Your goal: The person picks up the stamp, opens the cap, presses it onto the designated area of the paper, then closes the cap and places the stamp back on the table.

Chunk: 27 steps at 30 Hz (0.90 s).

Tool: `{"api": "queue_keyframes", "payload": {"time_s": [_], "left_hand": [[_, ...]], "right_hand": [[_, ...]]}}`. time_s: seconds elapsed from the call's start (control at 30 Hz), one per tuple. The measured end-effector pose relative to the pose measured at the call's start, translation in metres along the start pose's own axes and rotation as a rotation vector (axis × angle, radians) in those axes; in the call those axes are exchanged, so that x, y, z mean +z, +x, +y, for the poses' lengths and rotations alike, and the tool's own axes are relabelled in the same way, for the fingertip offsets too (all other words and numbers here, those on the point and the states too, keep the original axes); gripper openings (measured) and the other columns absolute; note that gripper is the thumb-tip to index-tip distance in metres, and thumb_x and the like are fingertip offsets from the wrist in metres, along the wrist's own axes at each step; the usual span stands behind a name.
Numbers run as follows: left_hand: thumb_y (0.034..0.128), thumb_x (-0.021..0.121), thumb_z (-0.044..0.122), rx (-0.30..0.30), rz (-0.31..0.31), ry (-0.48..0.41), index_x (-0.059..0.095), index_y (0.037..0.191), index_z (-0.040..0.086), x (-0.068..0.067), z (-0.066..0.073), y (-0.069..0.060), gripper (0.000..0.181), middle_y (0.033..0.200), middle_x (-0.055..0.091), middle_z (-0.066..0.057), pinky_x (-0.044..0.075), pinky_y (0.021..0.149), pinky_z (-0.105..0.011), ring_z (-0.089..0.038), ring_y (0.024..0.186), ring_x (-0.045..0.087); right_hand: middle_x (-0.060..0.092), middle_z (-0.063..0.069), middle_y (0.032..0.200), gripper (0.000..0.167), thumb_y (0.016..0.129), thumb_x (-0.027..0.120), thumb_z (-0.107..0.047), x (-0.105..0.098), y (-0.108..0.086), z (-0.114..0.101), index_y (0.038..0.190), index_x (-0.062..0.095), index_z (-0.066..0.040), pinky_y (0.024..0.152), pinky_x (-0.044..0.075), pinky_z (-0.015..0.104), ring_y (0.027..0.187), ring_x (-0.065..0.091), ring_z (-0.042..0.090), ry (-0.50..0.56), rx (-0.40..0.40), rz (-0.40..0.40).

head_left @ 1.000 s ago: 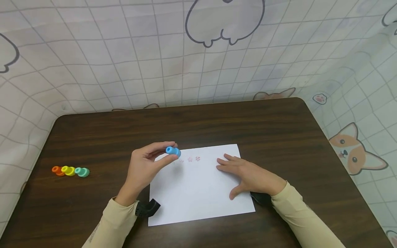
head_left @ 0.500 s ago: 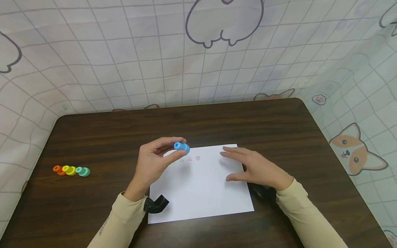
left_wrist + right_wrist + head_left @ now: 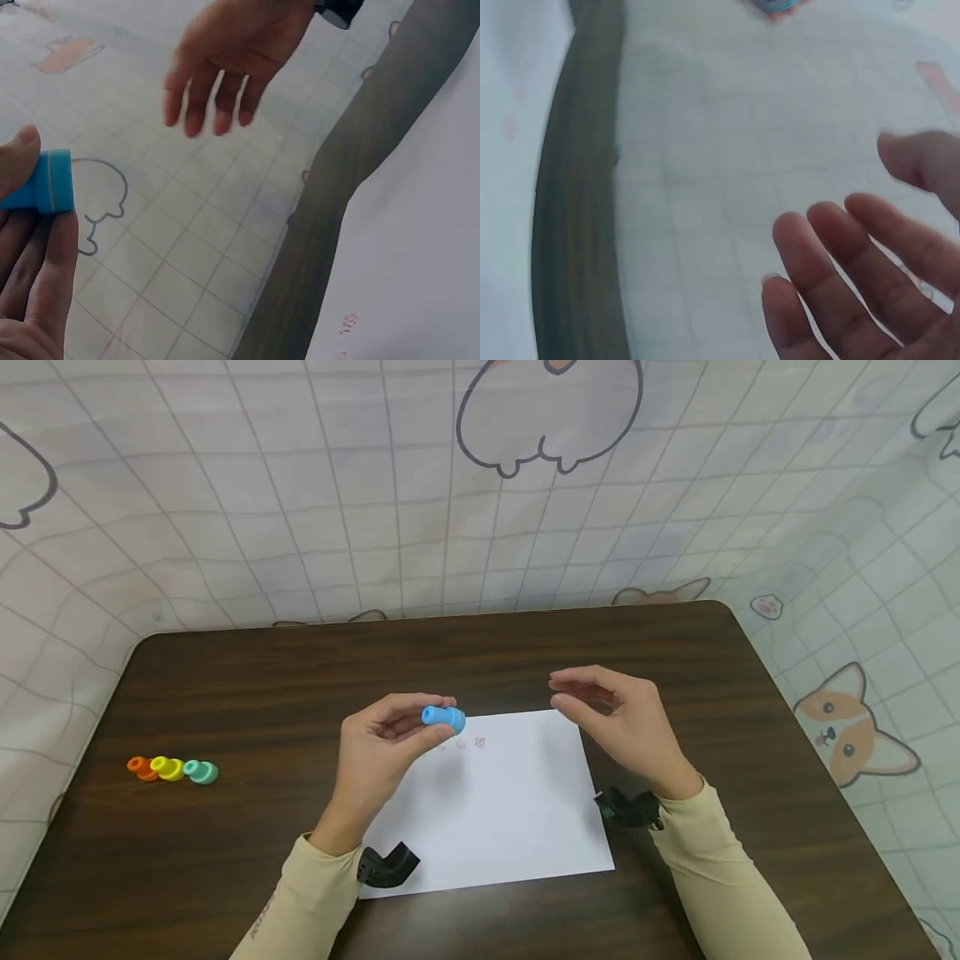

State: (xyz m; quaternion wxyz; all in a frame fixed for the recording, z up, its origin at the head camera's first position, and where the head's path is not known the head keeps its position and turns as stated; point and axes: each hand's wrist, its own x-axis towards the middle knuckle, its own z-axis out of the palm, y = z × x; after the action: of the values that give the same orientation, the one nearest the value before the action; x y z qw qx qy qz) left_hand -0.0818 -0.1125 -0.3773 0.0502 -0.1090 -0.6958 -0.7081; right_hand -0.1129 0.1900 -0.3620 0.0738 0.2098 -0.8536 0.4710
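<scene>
Between thumb and fingers, my left hand [image 3: 367, 760] pinches a small blue stamp [image 3: 442, 717] above the far left part of a white sheet of paper [image 3: 517, 810]. In the left wrist view the stamp's wide end [image 3: 56, 182] points away from the thumb. A short row of small red prints [image 3: 480, 742] runs along the sheet's far edge, partly hidden by the left hand. My right hand [image 3: 633, 722] hovers by the sheet's far right corner, fingers loosely bent and holding nothing, as the right wrist view shows too.
On the left of the dark wooden table [image 3: 285, 677] lie three more stamps in a touching row: orange [image 3: 141, 767], yellow [image 3: 167, 767] and teal [image 3: 200, 771]. A pale gridded cloth [image 3: 420, 527] with cartoon dogs hangs behind and beside the table.
My right hand has lifted off the paper, moved toward its far corner and turned. My left hand has shifted slightly right with the blue stamp. The paper has stayed in place.
</scene>
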Motion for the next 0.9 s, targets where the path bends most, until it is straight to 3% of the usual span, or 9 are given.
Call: {"api": "queue_keyframes", "payload": {"time_s": [0.17,0.27,0.43,0.7,0.9], "left_hand": [[0.0826,0.085,0.003,0.022,0.040,-0.070,0.072,0.116,-0.005,0.001,0.000,0.000,0.037,0.108,0.080,0.009,0.064,0.089,-0.032,-0.013,0.097,0.079],[0.0827,0.085,0.004,0.007,0.072,-0.108,0.072,0.115,-0.004,0.003,-0.001,-0.001,0.036,0.108,0.081,0.007,0.063,0.090,-0.031,-0.013,0.097,0.079],[0.0839,0.083,0.000,-0.043,0.097,-0.160,0.070,0.115,-0.005,0.010,-0.008,-0.004,0.033,0.109,0.080,0.005,0.063,0.092,-0.031,-0.014,0.098,0.079],[0.0830,0.082,-0.005,-0.074,0.121,-0.212,0.067,0.113,-0.010,0.021,-0.015,-0.013,0.034,0.106,0.081,0.004,0.063,0.092,-0.033,-0.016,0.101,0.079],[0.0837,0.082,-0.002,-0.090,0.086,-0.252,0.067,0.113,-0.010,0.033,-0.020,-0.015,0.034,0.107,0.080,0.005,0.063,0.093,-0.033,-0.015,0.101,0.079]], "right_hand": [[0.078,-0.001,0.109,0.024,0.094,0.074,-0.006,0.005,0.008,-0.015,0.118,0.073,-0.003,0.091,0.062,0.022,0.096,0.076,0.006,0.287,0.066,0.042],[0.077,-0.006,0.106,0.024,0.095,0.072,-0.003,0.008,0.009,-0.020,0.118,0.071,0.004,0.088,0.063,0.026,0.093,0.077,0.010,0.379,0.084,0.036],[0.077,-0.008,0.103,0.024,0.094,0.073,-0.004,0.018,0.005,-0.023,0.117,0.071,0.003,0.084,0.063,0.026,0.093,0.076,0.012,0.402,0.096,-0.021],[0.076,0.010,0.112,0.027,0.092,0.077,-0.006,0.042,0.003,-0.024,0.118,0.072,-0.002,0.087,0.063,0.027,0.096,0.076,0.011,0.465,0.146,-0.098],[0.075,0.001,0.112,0.030,0.092,0.078,-0.010,0.047,0.000,-0.024,0.120,0.071,-0.003,0.087,0.063,0.029,0.095,0.074,0.013,0.496,0.198,-0.135]]}}
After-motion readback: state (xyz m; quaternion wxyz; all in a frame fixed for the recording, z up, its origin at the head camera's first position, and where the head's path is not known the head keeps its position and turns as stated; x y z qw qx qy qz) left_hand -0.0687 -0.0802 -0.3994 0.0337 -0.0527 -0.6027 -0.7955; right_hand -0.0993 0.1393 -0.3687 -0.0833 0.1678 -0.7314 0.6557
